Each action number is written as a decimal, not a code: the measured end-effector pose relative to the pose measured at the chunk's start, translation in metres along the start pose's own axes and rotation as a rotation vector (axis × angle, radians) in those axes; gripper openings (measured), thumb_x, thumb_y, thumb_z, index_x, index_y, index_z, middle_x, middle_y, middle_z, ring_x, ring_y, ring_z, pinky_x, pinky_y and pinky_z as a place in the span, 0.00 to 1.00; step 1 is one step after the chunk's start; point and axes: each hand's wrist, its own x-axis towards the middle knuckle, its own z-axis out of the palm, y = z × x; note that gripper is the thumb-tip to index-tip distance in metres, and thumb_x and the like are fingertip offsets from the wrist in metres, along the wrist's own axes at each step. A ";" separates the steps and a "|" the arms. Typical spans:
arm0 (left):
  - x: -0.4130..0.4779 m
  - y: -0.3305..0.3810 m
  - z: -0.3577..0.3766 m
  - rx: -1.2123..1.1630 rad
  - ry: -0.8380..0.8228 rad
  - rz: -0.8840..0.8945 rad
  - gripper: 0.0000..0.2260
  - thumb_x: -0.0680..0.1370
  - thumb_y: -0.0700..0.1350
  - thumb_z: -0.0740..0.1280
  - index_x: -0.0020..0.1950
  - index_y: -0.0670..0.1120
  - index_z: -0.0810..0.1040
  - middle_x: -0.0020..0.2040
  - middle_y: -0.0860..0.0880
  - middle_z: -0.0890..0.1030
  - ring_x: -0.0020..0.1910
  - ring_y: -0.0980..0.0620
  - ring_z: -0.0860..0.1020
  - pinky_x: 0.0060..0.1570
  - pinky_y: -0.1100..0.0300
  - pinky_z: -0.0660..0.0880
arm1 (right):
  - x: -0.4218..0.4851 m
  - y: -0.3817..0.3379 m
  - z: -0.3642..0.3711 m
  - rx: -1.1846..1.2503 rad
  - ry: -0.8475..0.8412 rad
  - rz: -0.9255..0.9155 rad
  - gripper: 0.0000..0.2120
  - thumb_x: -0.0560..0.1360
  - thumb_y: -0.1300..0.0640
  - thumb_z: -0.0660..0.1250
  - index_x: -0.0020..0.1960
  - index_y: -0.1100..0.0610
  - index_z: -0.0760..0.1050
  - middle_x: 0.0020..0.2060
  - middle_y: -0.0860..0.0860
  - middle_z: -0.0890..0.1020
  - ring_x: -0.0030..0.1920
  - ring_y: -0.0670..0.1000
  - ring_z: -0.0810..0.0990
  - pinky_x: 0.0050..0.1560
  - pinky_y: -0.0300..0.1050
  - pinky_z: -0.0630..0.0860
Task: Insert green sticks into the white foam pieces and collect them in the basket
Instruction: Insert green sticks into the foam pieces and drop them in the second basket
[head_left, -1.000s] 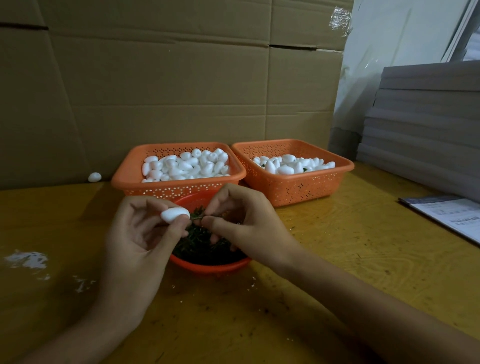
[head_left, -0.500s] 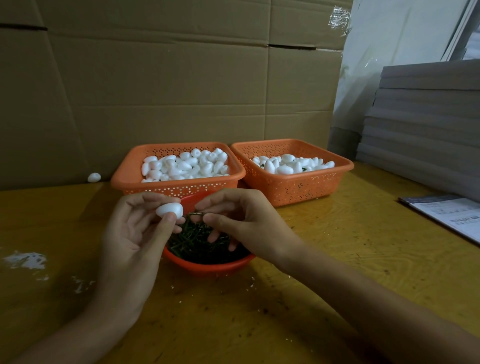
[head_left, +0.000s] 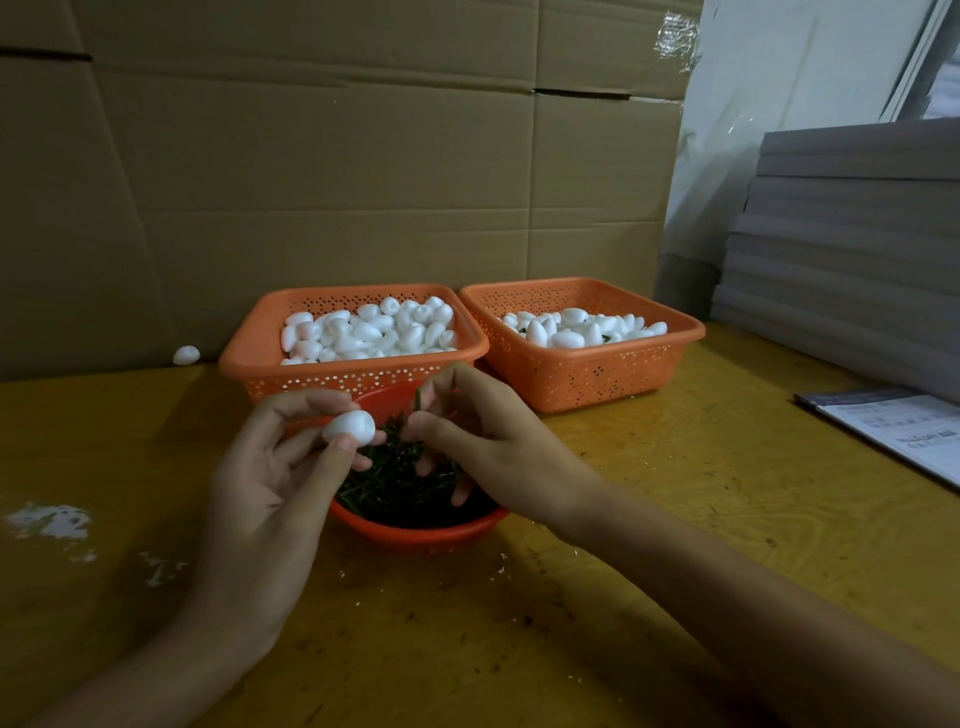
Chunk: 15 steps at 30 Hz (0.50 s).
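We find the left hand (head_left: 270, 467) at the near-left edge of the bowl (head_left: 415, 535); its fingers (head_left: 311, 402) and thumb pinch one foam piece (head_left: 349, 426), held clear of the surface (head_left: 675, 493). The right hand (head_left: 483, 436) sits just beside it, above the bowl; thumb and forefinger close narrowly on a green stick (head_left: 417, 399), which stands roughly upright and apart from the foam piece; the other fingers curl down into the loose sticks (head_left: 389, 493) and hide part of them.

Behind the bowl stands the left basket (head_left: 244, 358), carrying a foam heap (head_left: 374, 327); whether bowl and basket touch we cannot tell, since the hands block the basket's front wall. The right basket (head_left: 597, 358) stands just beside it; its second foam heap (head_left: 566, 338) shows green between the pieces.

A stray piece (head_left: 186, 355) lies at the foot of the cardboard (head_left: 311, 182); white crumbs (head_left: 49, 519) lie far left; a booklet (head_left: 893, 431) and stacked boards (head_left: 857, 234) occupy the right.
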 end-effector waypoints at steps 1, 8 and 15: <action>0.000 0.000 0.000 0.007 -0.005 -0.002 0.10 0.79 0.43 0.69 0.59 0.54 0.80 0.56 0.52 0.85 0.51 0.51 0.85 0.51 0.60 0.83 | 0.000 0.000 -0.001 -0.011 0.010 -0.008 0.04 0.83 0.59 0.68 0.54 0.58 0.73 0.45 0.53 0.80 0.41 0.51 0.81 0.33 0.46 0.80; -0.001 0.000 0.001 -0.019 -0.011 -0.026 0.10 0.78 0.43 0.70 0.58 0.54 0.80 0.57 0.52 0.84 0.50 0.50 0.85 0.49 0.64 0.81 | 0.000 -0.004 -0.007 0.164 -0.063 0.014 0.04 0.81 0.64 0.69 0.55 0.60 0.74 0.48 0.55 0.88 0.41 0.52 0.85 0.34 0.43 0.81; -0.002 0.003 0.004 -0.017 -0.026 0.038 0.12 0.78 0.39 0.70 0.57 0.54 0.78 0.56 0.53 0.83 0.53 0.52 0.84 0.49 0.62 0.82 | 0.000 0.002 -0.004 0.111 0.042 -0.092 0.05 0.78 0.64 0.74 0.53 0.62 0.82 0.45 0.57 0.86 0.38 0.51 0.85 0.30 0.43 0.81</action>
